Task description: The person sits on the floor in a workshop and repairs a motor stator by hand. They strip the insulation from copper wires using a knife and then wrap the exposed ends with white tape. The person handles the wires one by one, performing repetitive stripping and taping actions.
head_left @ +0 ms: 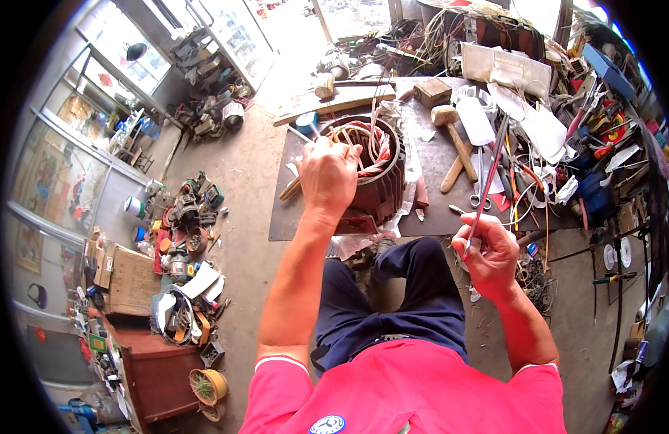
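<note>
A motor stator (381, 199) with a ribbed, brownish housing stands upright on the dark worktop before me. Reddish wound copper coils (374, 141) curve around inside its top opening. My left hand (329, 173) is at the stator's near-left rim, its fingers bent and closed over the coil ends; whatever they pinch is hidden. Beyond that hand lies a small blue-and-white round item (306, 121). Off to the right, over the worktop's front edge, my right hand (488, 253) pinches the lower end of a thin dark-red stick (488, 184), which slants up and away.
Wooden mallets (445, 116), scissors (481, 195) and a wooden block (432, 92) lie right of the stator. Tools, papers and wires heap along the right side. Wooden strips (334, 105) lie behind it. A cardboard box (134, 281) and motor parts stand on the left floor.
</note>
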Demonstrator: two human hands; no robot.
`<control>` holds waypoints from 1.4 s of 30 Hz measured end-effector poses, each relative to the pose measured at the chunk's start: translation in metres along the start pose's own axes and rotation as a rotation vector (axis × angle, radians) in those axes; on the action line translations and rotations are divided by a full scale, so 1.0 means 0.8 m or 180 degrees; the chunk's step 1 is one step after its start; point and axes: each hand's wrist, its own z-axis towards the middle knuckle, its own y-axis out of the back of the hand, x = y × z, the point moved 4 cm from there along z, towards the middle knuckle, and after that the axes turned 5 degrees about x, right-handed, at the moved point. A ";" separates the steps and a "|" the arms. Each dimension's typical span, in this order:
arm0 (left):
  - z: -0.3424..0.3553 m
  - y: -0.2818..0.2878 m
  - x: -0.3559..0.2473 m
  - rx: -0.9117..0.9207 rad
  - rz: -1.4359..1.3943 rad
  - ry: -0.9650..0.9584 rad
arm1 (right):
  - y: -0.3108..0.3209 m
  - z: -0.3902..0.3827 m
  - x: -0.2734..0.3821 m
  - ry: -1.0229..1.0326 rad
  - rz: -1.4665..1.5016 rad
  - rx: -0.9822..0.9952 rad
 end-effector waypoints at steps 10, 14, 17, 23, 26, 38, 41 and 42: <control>-0.002 0.005 -0.059 -0.0593 -0.0812 0.0022 | -0.001 -0.008 -0.004 -0.0066 -0.0176 0.0006; 0.013 0.001 -0.054 -0.0585 -0.0995 -0.0217 | -0.005 -0.011 -0.003 0.0008 -0.0247 0.0062; 0.002 0.013 -0.067 -0.0929 -0.1209 -0.0805 | -0.003 -0.012 -0.009 -0.0205 -0.0634 0.0358; 0.005 0.027 -0.080 -0.0489 -0.2194 -0.0867 | -0.003 -0.011 -0.009 -0.0274 -0.1623 0.0913; 0.011 0.037 -0.086 -0.0594 -0.2039 -0.0880 | -0.001 -0.013 -0.008 -0.0274 -0.1633 0.0831; 0.006 -0.012 -0.036 -0.0620 -0.1434 0.0010 | -0.005 -0.026 -0.018 -0.0531 -0.1095 0.0662; 0.010 -0.015 -0.038 -0.0658 -0.1092 -0.0436 | -0.006 -0.025 -0.019 -0.0541 -0.1029 0.0663; 0.008 -0.014 -0.040 -0.0569 -0.1175 -0.0335 | -0.007 -0.026 -0.017 -0.0542 -0.1023 0.0655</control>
